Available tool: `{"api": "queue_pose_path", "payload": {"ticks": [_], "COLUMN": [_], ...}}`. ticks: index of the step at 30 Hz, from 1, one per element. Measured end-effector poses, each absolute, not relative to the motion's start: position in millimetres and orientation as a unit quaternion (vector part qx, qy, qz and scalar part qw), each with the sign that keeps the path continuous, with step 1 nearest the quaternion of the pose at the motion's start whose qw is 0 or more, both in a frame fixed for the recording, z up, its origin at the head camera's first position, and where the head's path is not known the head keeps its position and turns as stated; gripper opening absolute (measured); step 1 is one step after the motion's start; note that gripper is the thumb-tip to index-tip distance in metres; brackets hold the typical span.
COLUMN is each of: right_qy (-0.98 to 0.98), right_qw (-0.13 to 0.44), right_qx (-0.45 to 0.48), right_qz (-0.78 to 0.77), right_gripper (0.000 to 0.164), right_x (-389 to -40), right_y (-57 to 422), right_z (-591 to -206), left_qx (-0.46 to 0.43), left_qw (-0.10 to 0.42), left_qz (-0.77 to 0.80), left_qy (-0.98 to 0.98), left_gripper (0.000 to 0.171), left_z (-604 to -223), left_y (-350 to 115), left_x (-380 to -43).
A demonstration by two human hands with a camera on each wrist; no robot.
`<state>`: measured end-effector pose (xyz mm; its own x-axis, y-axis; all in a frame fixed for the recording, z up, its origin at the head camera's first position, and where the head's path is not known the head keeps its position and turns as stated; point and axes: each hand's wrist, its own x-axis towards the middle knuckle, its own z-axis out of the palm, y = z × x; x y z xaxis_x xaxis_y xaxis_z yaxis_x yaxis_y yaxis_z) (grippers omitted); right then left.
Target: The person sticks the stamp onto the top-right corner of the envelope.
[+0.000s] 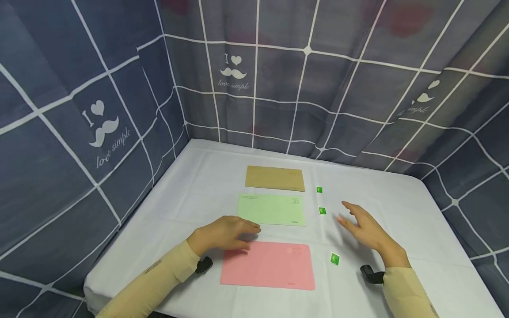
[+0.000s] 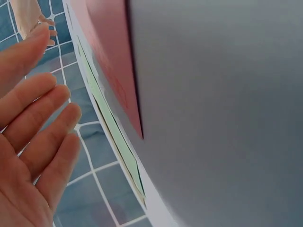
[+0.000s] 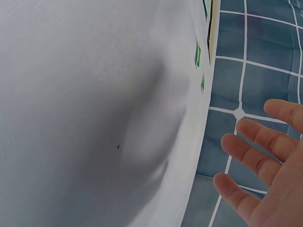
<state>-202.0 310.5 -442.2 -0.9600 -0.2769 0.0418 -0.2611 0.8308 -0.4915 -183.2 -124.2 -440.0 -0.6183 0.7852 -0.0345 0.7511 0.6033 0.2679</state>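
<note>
Three envelopes lie in a column on the white table: a brown envelope (image 1: 275, 178) at the back, a green envelope (image 1: 271, 210) in the middle and a pink envelope (image 1: 267, 266) in front. My left hand (image 1: 227, 232) hovers over the left side, between the green and pink envelopes, its fingers extended and holding nothing. To the right of the envelopes are three small green stamps: a back stamp (image 1: 319, 190), a middle stamp (image 1: 322, 211) and a front stamp (image 1: 335, 259). Right of the stamps, my right hand (image 1: 366, 227) is held above the cloth, fingers apart and relaxed, with nothing in it.
A white cloth (image 1: 433, 247) covers the table. Dark grid-patterned curtains (image 1: 278, 79) surround its back and sides. Each wrist carries a small black camera, the left camera (image 1: 204, 265) and the right camera (image 1: 372, 274).
</note>
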Motion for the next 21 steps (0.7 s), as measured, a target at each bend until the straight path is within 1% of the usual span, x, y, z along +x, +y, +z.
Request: {"api": "queue_pose_path", "payload": {"ticks": [5,12,21], "right_qy": [0.957,0.954,0.956], "right_qw": [0.017,0.012,-0.001], "right_qx": [-0.141,-0.156,-0.164], "right_qz": [-0.253,-0.255,-0.245], "right_gripper": [0.069,0.069,0.066], "right_x": [-202,-206,-200], "right_y": [308,301,300], "right_z": [-441,-439,-442], "left_qx": [0.433,0.429,0.426], "left_qw": [0.090,0.095,0.123], "left_qz": [0.105,0.103,0.101], "left_qy": [0.891,0.892,0.891], "left_gripper": [0.051,0.051,0.051], "left_z": [-440,-439,-441], "left_y": [-123,-128,-125], "left_x": [-183,-181,-180]}}
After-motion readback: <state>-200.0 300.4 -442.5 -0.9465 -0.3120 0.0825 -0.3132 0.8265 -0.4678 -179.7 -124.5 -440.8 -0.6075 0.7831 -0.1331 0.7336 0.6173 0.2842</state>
